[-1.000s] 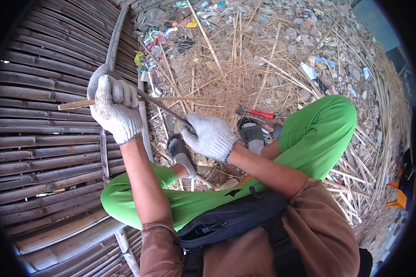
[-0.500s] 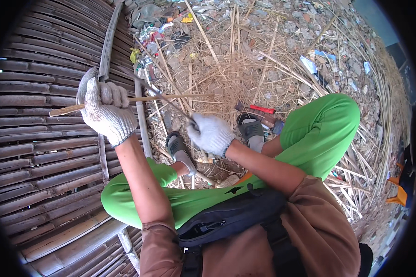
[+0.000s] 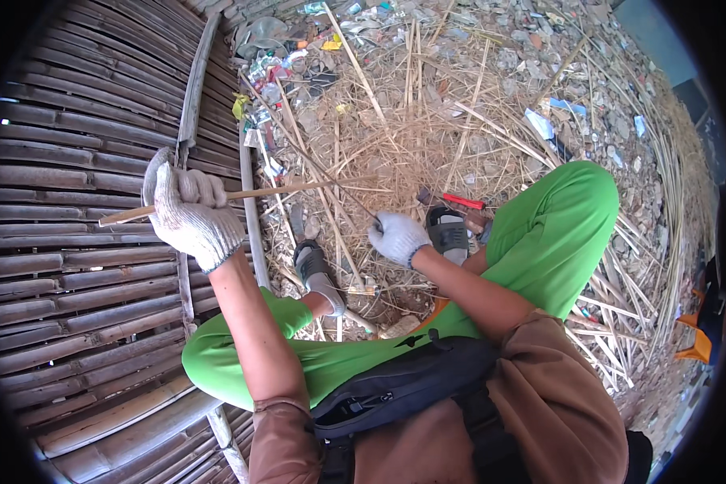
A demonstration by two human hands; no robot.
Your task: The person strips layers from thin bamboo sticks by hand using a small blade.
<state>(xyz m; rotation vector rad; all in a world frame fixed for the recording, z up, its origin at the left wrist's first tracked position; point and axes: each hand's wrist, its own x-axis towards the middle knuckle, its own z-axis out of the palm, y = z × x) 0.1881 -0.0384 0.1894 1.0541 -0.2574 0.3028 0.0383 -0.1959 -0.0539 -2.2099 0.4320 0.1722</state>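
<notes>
My left hand (image 3: 192, 206), in a white knit glove, is closed around a bamboo strip (image 3: 278, 190). The strip lies nearly level, its thicker end poking out left of the fist and its thin end reaching right over the straw. Gloved in white too, my right hand (image 3: 401, 239) is closed on one end of a long, thin, dark rod-like piece (image 3: 353, 197). That piece slants up and left and crosses the strip near its thin end; whether they touch, I cannot tell. Its exact kind is unclear, and its far end blends into the litter.
A bamboo-slat platform (image 3: 64, 234) fills the left side. Dry straw and shavings (image 3: 395, 153) cover the ground ahead, with mixed litter beyond. A red tool-like object (image 3: 464, 202) lies by my right sandal (image 3: 448, 232). Long bamboo strips (image 3: 661, 210) lie at the right.
My right hand has moved right and slightly down with the thin dark piece, away from my left hand. The left hand, still gripping the bamboo strip, has shifted slightly right and down.
</notes>
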